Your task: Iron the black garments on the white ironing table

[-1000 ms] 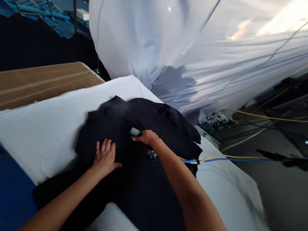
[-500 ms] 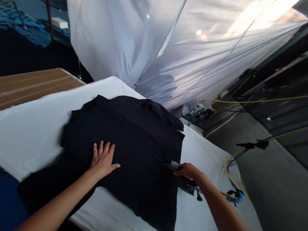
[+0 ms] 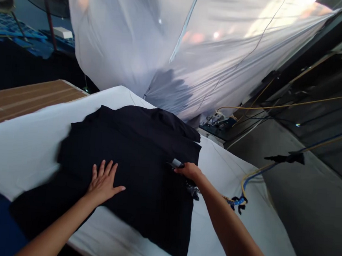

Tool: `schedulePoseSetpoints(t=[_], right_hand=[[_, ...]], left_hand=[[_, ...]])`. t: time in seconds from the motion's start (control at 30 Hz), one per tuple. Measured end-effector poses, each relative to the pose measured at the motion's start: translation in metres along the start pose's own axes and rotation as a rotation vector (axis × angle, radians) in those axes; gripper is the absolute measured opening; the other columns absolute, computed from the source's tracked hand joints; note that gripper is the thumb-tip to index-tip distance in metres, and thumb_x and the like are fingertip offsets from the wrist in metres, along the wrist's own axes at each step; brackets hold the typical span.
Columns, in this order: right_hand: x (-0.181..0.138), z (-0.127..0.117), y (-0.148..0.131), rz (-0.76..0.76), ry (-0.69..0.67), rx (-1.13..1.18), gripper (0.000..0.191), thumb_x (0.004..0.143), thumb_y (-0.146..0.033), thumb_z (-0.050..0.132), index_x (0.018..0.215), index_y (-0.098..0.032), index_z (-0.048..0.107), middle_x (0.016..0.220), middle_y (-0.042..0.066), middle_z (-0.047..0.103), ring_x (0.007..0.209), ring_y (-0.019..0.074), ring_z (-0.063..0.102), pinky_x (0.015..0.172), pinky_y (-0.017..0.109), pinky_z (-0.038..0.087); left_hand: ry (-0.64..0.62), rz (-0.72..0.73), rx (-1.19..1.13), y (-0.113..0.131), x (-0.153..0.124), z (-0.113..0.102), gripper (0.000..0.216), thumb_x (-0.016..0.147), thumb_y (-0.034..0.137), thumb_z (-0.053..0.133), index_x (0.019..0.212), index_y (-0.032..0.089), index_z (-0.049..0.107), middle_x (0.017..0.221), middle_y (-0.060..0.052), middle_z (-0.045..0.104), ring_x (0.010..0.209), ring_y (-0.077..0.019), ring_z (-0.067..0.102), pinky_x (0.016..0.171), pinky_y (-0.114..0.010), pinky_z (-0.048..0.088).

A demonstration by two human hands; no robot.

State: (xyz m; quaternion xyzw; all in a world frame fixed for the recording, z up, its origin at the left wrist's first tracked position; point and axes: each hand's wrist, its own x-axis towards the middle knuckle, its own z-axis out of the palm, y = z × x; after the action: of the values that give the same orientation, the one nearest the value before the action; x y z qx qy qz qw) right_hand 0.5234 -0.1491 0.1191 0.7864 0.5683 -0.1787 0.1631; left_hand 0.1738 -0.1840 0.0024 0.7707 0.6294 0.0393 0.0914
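A dark garment (image 3: 146, 142) lies spread on a white-covered table (image 3: 222, 226), one part hanging over the near left edge. My left hand (image 3: 103, 184) rests flat on the cloth with its fingers spread. My right hand (image 3: 189, 172) is closed round the handle of an iron (image 3: 178, 163), which sits over the right part of the garment. Most of the iron's dark body is hidden by my hand and hard to make out against the cloth. A blue and yellow hose (image 3: 236, 201) trails off from behind my right forearm.
White sheeting (image 3: 131, 34) hangs behind the table. Brown cardboard (image 3: 28, 99) lies at the left. Yellow and blue lines (image 3: 329, 142) run to the right, with black ties on them. A small machine (image 3: 219, 120) stands beyond the table's far right edge.
My right hand has moved the iron left and away from me, from the garment's right edge further onto the cloth. The hose followed. My left hand stays flat on the cloth.
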Motion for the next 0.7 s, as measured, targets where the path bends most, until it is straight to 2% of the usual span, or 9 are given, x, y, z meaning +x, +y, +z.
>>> schedulePoseSetpoints(t=[0.1,0.23,0.37,0.43,0.5,0.6,0.7], right_hand=[[0.009,-0.005,-0.008,0.009,0.007,-0.01,0.063,0.057,-0.073,0.051,0.091,-0.021,0.065,0.094,0.009,0.065,0.084,0.0247,0.06,0.063,0.027,0.042],[0.012,-0.011,0.0,0.123,-0.015,0.006,0.065,0.06,-0.07,0.05,0.097,-0.019,0.064,0.1,0.011,0.063,0.087,0.0265,0.06,0.065,0.03,0.043],[-0.004,-0.016,0.012,0.249,0.002,0.015,0.064,0.062,-0.069,0.05,0.099,-0.018,0.063,0.101,0.012,0.063,0.09,0.0264,0.059,0.067,0.029,0.043],[-0.02,-0.017,0.008,0.261,0.006,0.031,0.065,0.062,-0.07,0.049,0.099,-0.018,0.063,0.1,0.012,0.063,0.089,0.0264,0.059,0.067,0.029,0.043],[-0.038,-0.016,-0.005,0.234,-0.012,0.07,0.066,0.062,-0.071,0.048,0.098,-0.018,0.064,0.098,0.011,0.064,0.087,0.0257,0.06,0.065,0.028,0.043],[-0.064,-0.005,-0.042,0.189,-0.033,0.106,0.067,0.062,-0.072,0.047,0.097,-0.018,0.064,0.096,0.011,0.064,0.085,0.0247,0.06,0.064,0.027,0.043],[-0.087,0.017,-0.086,0.197,-0.03,0.123,0.069,0.059,-0.074,0.047,0.096,-0.019,0.064,0.096,0.011,0.064,0.087,0.0257,0.06,0.066,0.028,0.043]], left_hand=[[0.002,-0.01,0.01,0.0,0.001,0.004,0.097,0.059,0.068,0.044,0.133,0.008,0.03,0.142,-0.016,0.025,0.132,-0.0371,0.003,0.103,-0.053,-0.004],[-0.008,0.007,0.008,-0.001,0.001,0.005,0.096,0.061,0.071,0.04,0.134,0.009,0.03,0.142,-0.017,0.024,0.131,-0.0389,0.002,0.102,-0.054,-0.004],[-0.012,0.023,0.011,-0.002,0.002,0.006,0.092,0.064,0.07,0.039,0.134,0.011,0.031,0.142,-0.018,0.024,0.131,-0.0398,0.002,0.101,-0.056,-0.003],[-0.02,0.029,0.013,-0.002,0.003,0.007,0.091,0.064,0.069,0.041,0.133,0.012,0.031,0.142,-0.019,0.024,0.13,-0.0406,0.001,0.101,-0.057,-0.003],[-0.025,0.03,0.007,-0.001,0.005,0.007,0.087,0.066,0.067,0.042,0.133,0.013,0.032,0.141,-0.02,0.024,0.13,-0.0423,0.002,0.1,-0.058,-0.002],[-0.027,0.024,-0.016,-0.002,0.006,0.005,0.069,0.077,0.054,0.037,0.133,0.014,0.032,0.141,-0.02,0.025,0.129,-0.0425,0.004,0.099,-0.059,0.001],[-0.022,0.102,-0.058,-0.008,0.004,-0.001,0.053,0.084,0.04,0.03,0.134,0.024,0.031,0.144,-0.011,0.02,0.131,-0.0395,0.001,0.098,-0.062,0.001]])
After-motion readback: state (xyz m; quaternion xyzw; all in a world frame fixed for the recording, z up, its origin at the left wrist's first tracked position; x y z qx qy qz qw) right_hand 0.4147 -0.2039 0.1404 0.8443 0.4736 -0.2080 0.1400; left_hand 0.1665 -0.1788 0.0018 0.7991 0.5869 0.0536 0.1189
